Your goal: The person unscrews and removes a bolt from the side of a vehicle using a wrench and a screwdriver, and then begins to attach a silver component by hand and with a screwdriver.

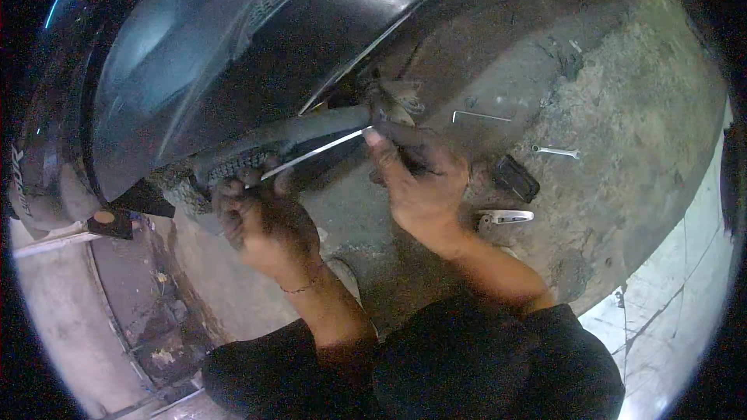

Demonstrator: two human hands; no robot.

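Just below the black vehicle panel (327, 27), a slim metal rod (315, 153) slants up rightward along its long axis; the left hand (268, 227) holds its lower end, grip closed, the right hand (429, 179) pinches its upper end.
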